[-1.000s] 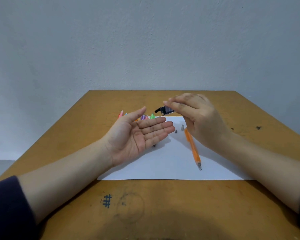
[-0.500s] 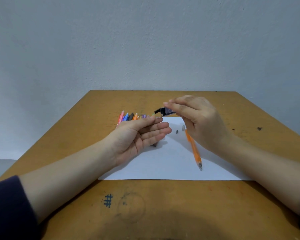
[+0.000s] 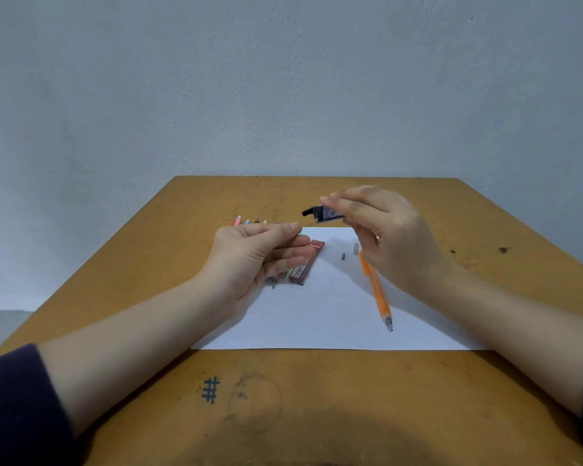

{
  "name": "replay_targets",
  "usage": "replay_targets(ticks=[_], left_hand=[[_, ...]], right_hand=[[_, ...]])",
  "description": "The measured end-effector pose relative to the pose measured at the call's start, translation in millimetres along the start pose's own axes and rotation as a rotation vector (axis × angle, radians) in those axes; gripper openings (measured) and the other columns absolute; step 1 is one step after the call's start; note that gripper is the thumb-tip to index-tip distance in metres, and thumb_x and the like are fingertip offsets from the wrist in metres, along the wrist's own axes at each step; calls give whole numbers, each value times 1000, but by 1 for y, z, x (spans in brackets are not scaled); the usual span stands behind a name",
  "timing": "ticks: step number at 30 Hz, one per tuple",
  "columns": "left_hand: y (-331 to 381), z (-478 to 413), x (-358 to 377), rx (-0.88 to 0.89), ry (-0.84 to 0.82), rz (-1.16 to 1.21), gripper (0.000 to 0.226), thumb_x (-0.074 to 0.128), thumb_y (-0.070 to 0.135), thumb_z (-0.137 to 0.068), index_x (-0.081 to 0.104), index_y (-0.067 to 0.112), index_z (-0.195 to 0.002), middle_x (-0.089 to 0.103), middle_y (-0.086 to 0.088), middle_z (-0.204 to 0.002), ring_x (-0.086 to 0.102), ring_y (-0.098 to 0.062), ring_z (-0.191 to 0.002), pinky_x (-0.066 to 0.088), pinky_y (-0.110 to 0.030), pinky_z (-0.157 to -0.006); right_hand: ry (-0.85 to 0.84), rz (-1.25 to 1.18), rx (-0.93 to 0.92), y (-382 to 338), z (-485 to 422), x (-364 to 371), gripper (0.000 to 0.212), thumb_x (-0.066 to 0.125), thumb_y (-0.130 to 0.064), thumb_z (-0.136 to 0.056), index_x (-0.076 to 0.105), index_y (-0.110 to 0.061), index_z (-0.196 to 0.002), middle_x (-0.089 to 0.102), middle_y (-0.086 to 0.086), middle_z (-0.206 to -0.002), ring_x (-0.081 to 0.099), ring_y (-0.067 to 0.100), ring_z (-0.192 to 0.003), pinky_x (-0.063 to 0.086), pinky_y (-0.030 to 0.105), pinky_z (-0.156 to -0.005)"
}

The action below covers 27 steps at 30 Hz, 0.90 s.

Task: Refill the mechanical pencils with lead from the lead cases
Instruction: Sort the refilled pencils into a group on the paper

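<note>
My right hand (image 3: 391, 237) holds a dark lead case (image 3: 323, 214) above the table, its black lid flipped open and pointing left. My left hand (image 3: 260, 257) has thumb and forefinger pinched together at the case's opening, on a thin lead (image 3: 306, 224) that is barely visible. An orange mechanical pencil (image 3: 377, 294) lies on the white paper (image 3: 334, 317), tip toward me. Its small cap (image 3: 356, 248) and a tiny grey piece (image 3: 343, 255) lie just beyond it. A dark red lead case (image 3: 308, 264) lies on the paper under my left fingers.
Several coloured mechanical pencils (image 3: 249, 222) lie in a row behind my left hand, mostly hidden. The brown wooden table (image 3: 317, 398) has a hash mark and a pencilled circle near its front edge. A pale wall stands behind it.
My left hand has turned from a flat, palm-up cup into a pinch raised at the case's opening. This uncovered the dark red lead case. My right hand has barely moved.
</note>
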State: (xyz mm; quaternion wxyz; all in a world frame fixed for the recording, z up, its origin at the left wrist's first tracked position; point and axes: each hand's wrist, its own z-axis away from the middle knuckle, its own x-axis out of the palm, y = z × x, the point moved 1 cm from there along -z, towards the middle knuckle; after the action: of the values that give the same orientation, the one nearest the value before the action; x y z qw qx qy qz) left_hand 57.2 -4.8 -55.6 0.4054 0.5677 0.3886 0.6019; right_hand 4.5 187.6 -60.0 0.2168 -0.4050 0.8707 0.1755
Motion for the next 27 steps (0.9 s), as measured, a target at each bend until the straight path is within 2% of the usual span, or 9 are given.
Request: replay_targets(ticks=[2,5,9,11,16,21,24,27], left_hand=[[1,0,-1,69,13,-46,14,67,3,-81,67,-9,-88,72,-17,-76,71,-21,-65,58,-21,-59],[3,0,-5,176,27,-142,14,68,5,-82,69,-8,-88,73,-20,-81,72,-23,-70,58,-23,-62],[5,0,-5,292,42,-208,6,66,3,-84,71,-2,-84,73,-18,-79,71,-20,-68,59,-26,-67],[6,0,-5,365,50,-276,6,66,3,-84,71,2,-84,73,-14,-78,71,-17,-69,59,-26,-67],[8,-3,-10,510,47,-437,9,68,11,-82,72,9,-90,74,1,-78,71,-9,-73,54,-15,-62],[10,-8,-20,771,11,-653,19,66,24,-81,70,17,-98,73,4,-86,71,-9,-82,56,-19,-70],[12,-11,-24,896,-9,-727,24,63,31,-83,68,18,-102,72,4,-87,70,-8,-83,55,-18,-72],[12,-17,-27,926,-1,-743,24,59,32,-85,66,17,-103,71,6,-89,69,-6,-84,56,-19,-74]], right_hand=[[-4,-24,32,-1,0,-1,40,55,11,-82,67,-8,-116,69,5,-106,63,22,-100,51,43,-74],[-5,-75,81,-2,0,-3,38,56,8,-83,67,-7,-116,68,6,-107,63,22,-99,53,43,-77],[-15,-98,124,-2,0,-3,39,58,6,-81,66,-8,-117,68,5,-108,64,23,-100,53,47,-75],[-18,-104,152,-2,0,-4,40,59,4,-81,65,-9,-118,68,4,-108,63,21,-100,53,47,-76],[-7,-145,235,-2,0,-4,43,60,2,-79,64,-11,-120,69,5,-107,64,23,-96,54,48,-77],[-26,-165,280,0,1,-4,44,59,-1,-80,63,-13,-122,68,6,-108,65,26,-96,53,48,-79],[-27,-168,290,-2,0,-5,44,59,0,-80,63,-12,-122,68,7,-108,64,26,-98,54,45,-82],[-25,-171,298,-1,0,-6,45,60,4,-80,62,-11,-123,68,8,-109,63,22,-99,51,32,-86]])
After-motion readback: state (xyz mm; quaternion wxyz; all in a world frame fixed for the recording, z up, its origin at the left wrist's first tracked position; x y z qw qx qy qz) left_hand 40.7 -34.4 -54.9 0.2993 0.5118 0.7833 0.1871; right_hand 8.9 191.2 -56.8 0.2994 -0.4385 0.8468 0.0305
